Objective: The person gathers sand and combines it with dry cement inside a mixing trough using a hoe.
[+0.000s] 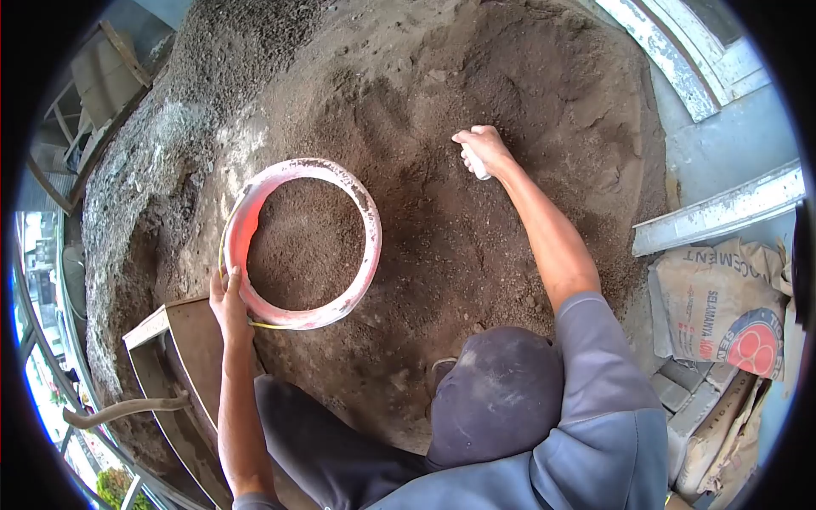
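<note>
My left hand (229,308) is closed on the lower left rim of a round pinkish-red bucket (369,223). Its broad rim is pale and smeared with dirt, and a thin yellow strip runs round its left side. Brown sandy material shows inside the bucket. Over the sand pile (425,246), to the upper right, my right hand (486,151) grips a short white handle (478,168). What the handle belongs to cannot be made out. Sand surrounds both the bucket and my right hand.
Grey gravel (238,42) rises at the upper left. Wooden boards (195,348) and a curved stick (127,408) lie at lower left. On the right are a paper cement sack (722,297), grey blocks (688,399) and a worn white beam (722,208).
</note>
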Available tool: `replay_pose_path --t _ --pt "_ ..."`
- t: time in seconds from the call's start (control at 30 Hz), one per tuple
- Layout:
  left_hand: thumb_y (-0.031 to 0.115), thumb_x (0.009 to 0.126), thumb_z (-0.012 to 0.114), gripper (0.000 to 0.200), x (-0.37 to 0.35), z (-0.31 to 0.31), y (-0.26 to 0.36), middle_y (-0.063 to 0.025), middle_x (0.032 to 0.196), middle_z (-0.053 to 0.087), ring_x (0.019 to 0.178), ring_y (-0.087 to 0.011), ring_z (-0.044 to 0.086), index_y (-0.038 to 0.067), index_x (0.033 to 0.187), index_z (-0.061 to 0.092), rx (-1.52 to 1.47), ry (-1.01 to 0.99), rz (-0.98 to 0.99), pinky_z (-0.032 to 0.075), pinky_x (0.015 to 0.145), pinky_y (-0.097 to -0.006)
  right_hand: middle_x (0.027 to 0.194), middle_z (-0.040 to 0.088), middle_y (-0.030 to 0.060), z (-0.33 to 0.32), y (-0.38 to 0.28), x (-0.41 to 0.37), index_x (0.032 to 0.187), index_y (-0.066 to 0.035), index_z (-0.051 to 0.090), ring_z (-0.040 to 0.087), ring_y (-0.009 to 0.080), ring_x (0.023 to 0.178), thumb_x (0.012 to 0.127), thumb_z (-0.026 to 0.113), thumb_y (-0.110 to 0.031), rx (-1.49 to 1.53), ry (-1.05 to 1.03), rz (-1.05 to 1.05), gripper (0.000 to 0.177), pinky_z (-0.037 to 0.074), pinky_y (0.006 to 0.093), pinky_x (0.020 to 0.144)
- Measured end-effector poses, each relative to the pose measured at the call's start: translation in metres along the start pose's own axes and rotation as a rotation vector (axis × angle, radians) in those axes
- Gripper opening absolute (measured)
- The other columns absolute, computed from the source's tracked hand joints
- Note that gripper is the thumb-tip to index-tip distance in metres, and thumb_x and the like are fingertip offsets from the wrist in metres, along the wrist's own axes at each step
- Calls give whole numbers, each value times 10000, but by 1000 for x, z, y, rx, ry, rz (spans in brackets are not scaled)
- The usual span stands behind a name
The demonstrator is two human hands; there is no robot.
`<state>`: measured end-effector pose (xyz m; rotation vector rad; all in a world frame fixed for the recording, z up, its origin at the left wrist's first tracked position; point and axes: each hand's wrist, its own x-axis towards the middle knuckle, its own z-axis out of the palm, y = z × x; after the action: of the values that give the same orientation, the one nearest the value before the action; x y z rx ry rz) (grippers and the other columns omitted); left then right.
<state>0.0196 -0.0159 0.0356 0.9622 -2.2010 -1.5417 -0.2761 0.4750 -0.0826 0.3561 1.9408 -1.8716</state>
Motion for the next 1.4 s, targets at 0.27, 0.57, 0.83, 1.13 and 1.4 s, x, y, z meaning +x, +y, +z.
replay_pose_path --t 0.27,0.57,0.83,1.13,1.4 --pt "220 1001 727 392 -7 5 15 -79 1149 701 1007 -146 630 -13 1307 650 -46 -8 -5 502 882 -308 671 605 68 1 -46 -57 940 -31 626 585 162 488 943 740 -223 -36 -47 -80 223 490 338 423" --pt "248 971 758 451 1 2 1 -88 1087 706 962 -147 640 -18 1314 636 -62 -19 50 509 836 -291 679 594 28 80 -132 -182 1048 -45 681 561 115 510 978 701 -248 -474 -238 -200 216 468 293 451" --pt "259 994 728 367 -5 4 7 -10 868 650 682 -87 572 52 1286 645 -91 -4 -57 440 556 -278 677 658 87 113 -95 -217 1223 13 693 636 183 544 992 668 -257 -745 -78 -954 356 564 348 505" --pt "270 1013 712 408 -8 8 8 -5 955 651 793 -81 550 16 1326 644 -3 17 58 444 687 -254 679 627 77 40 51 -206 1105 -21 677 604 146 507 1015 687 -221 -113 -310 313 220 487 294 376" --pt "237 1023 709 360 -2 6 -4 10 967 627 877 -75 548 7 1293 647 -91 12 80 441 774 -244 677 613 99 106 -10 26 853 -27 608 600 213 497 909 743 -229 -35 -97 71 250 498 374 429"
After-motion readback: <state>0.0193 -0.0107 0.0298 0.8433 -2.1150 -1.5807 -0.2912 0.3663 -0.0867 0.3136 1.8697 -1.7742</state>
